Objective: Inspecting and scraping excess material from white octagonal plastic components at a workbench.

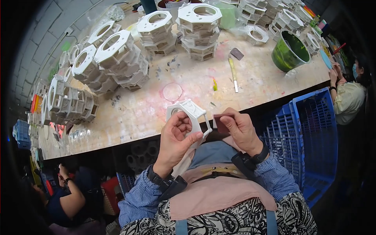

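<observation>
My left hand (178, 141) grips a white octagonal plastic frame (192, 108) with a round opening and thin side posts, held tilted over the table's front edge. Its fingers reach into the opening and the thumb presses a lower corner. Just to the right, my right hand (243, 133) pinches a folded piece of reddish-brown sandpaper (224, 124) between thumb and fingers. A small gap separates the sandpaper from the frame's posts.
Stacks of similar white frames (199, 33) stand along the paint-stained table (188, 78). A yellow-handled tool (233, 74), a dark sandpaper scrap (236, 53) and a green-stained bucket (290, 51) lie beyond my hands. Blue crates (315, 145) stand at right. Co-workers (350, 94) sit at both sides.
</observation>
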Demonstrator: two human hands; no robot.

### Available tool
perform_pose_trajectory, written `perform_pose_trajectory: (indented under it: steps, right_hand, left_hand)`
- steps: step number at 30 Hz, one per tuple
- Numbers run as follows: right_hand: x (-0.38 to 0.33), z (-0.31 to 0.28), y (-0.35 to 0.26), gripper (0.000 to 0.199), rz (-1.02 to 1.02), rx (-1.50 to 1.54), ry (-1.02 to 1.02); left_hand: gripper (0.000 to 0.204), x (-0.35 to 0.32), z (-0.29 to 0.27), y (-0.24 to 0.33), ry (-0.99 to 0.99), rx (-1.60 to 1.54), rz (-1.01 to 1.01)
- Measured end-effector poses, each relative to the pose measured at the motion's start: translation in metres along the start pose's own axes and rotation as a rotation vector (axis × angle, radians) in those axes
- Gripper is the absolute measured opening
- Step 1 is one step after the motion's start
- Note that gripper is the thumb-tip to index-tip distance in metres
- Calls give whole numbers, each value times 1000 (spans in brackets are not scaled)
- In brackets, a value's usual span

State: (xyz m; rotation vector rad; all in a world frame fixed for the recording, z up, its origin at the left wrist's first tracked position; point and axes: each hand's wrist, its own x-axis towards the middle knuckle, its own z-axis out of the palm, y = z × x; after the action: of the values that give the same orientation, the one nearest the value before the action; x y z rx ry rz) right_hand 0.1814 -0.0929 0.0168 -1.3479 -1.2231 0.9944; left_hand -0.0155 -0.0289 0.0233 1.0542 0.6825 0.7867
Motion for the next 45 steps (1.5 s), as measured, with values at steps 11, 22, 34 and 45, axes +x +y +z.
perform_pose_trajectory:
  steps: [11, 22, 34, 45]
  right_hand:
    - [23, 11, -5, 25, 5, -266, 28]
    - [102, 11, 24, 39, 157, -1139, 220]
    - [106, -102, 52, 15, -641, -1495, -406]
    - [55, -70, 54, 9, -378, -402, 256]
  left_hand:
    - [52, 1, -4, -2, 45, 140, 68]
    - [48, -13, -23, 8, 170, 115, 81]
    - [49, -16, -21, 21, 97, -40, -15]
    - [52, -11, -11, 18, 109, 24, -25]
